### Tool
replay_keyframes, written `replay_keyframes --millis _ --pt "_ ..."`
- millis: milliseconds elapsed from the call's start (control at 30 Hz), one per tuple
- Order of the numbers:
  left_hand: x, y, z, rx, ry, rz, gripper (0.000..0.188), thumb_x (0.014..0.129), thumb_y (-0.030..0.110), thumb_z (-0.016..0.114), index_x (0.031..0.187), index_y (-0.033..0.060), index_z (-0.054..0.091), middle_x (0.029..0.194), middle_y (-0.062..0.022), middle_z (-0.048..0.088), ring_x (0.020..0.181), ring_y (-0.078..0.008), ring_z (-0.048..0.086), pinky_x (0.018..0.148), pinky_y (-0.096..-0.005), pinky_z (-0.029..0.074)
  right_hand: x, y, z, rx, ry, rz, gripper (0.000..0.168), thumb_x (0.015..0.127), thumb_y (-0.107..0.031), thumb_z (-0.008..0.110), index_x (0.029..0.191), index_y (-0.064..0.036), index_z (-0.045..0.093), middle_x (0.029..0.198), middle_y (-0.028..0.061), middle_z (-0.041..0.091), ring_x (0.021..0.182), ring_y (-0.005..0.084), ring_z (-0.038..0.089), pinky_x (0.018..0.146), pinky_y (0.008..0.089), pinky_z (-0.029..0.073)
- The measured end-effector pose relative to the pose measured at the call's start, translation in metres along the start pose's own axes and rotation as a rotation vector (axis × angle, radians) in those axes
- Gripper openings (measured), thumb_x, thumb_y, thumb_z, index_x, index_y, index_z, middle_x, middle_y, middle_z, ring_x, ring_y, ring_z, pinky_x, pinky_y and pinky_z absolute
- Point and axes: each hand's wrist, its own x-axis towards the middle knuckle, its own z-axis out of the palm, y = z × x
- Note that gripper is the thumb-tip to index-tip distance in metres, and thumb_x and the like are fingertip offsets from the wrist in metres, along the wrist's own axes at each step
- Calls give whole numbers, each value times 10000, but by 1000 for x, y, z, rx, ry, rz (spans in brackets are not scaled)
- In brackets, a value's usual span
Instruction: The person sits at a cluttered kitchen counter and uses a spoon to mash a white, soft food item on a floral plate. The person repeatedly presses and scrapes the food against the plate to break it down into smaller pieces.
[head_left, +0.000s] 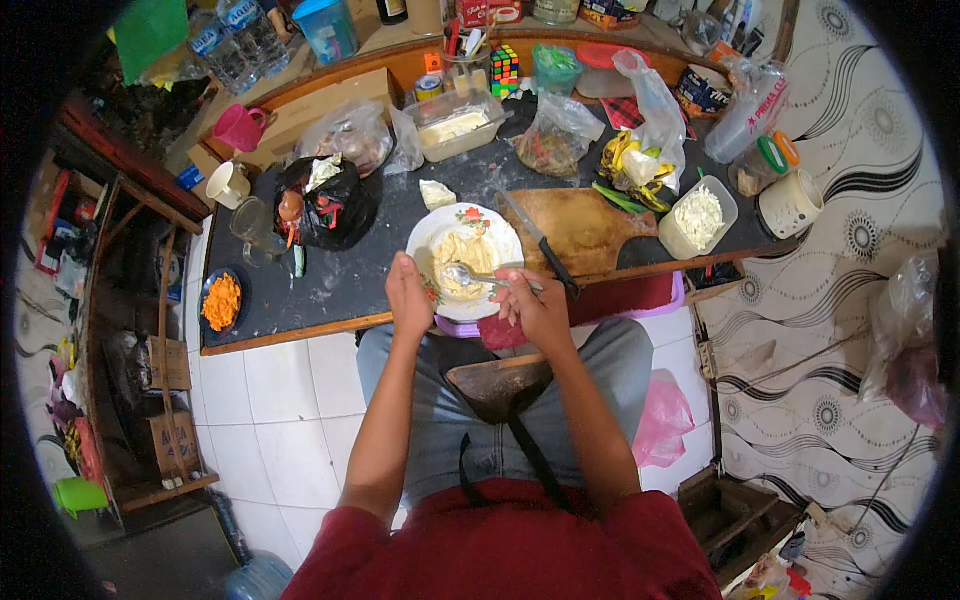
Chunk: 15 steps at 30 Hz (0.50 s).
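Note:
A white plate with red flower prints is at the table's front edge, just before me. My left hand grips its left rim. Pale yellow batter or dough lies in the middle of the plate. Between the fingers of my right hand is the handle of a metal spoon, its bowl resting in the batter. Right of the plate, a black-handled kitchen knife lies along the left side of a wooden cutting board. A white chunk in a wrapper sits behind the plate.
A tub of white shreds stands at right, near bananas. At left are a plate of orange shreds, a glass mug and a black plastic bag. Farther back stand a clear container and a bag of food.

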Motion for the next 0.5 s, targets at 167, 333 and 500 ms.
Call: replay_keyframes --millis 167,333,500 --pt "7 -19 -2 -69 -23 45 730 1029 528 258 1164 -130 545 1107 -206 620 1024 -259 578 933 -375 420 14 2 16 19 100 -53 348 1013 -252 486 1046 54 649 714 54 633 534 88 556 469 227 411" --pt "6 -20 -1 -14 2 72 694 1038 501 253 1112 -116 564 1046 -190 634 970 -242 585 882 -374 435 -1 -3 13 -33 192 -93 350 1017 -247 496 1050 69 645 704 66 628 531 91 559 461 218 413" --pt "9 -36 0 66 18 88 673 1041 483 261 1093 -116 564 1037 -188 634 975 -249 581 886 -376 428 -20 -9 9 4 136 -8 323 1017 -216 480 1020 53 659 691 52 626 525 76 539 482 224 406"
